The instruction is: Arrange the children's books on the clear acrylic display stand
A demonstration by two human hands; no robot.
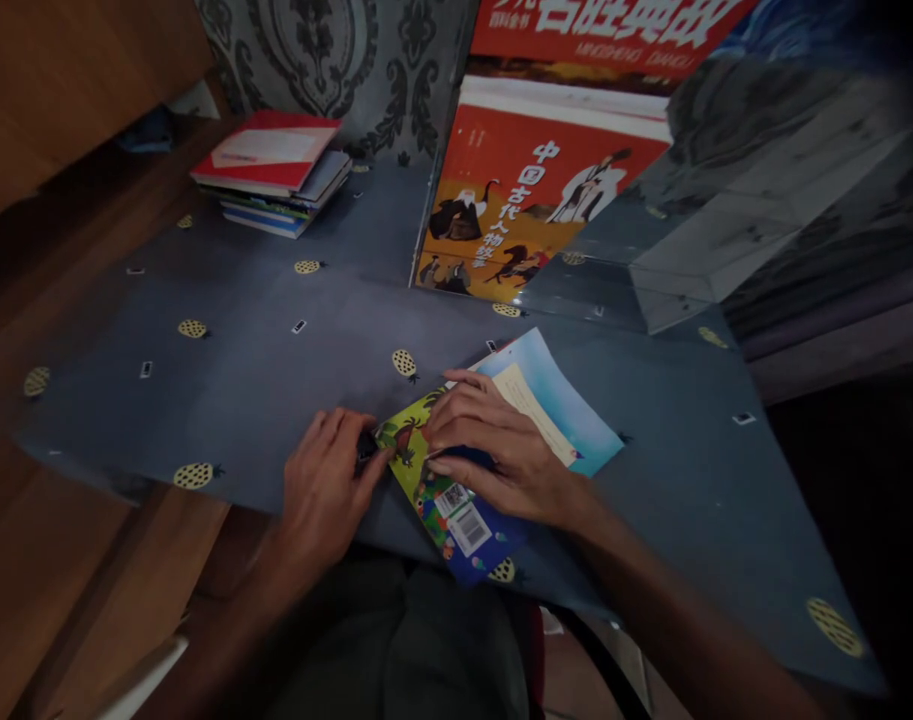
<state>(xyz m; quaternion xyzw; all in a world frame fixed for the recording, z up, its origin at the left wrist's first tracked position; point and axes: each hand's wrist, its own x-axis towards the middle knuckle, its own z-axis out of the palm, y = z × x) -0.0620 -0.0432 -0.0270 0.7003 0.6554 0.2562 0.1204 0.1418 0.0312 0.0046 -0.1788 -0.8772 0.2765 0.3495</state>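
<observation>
A thin colourful booklet lies at a slant near the table's front edge, a barcode label on its blue and green back and a light-blue page turned up on its far right side. My right hand bends over the middle of it, fingers close together, thumb and fingertips pressing on the paper. At the booklet's left corner, my left hand is closed around a small black object. Most of that object is hidden by the thumb and fingers, so its kind is unclear.
On the patterned tablecloth, a stack of books sits at the back left. A clear holder with red and orange books stands at the back right. Wooden furniture borders the left; a patterned wall covering rises behind.
</observation>
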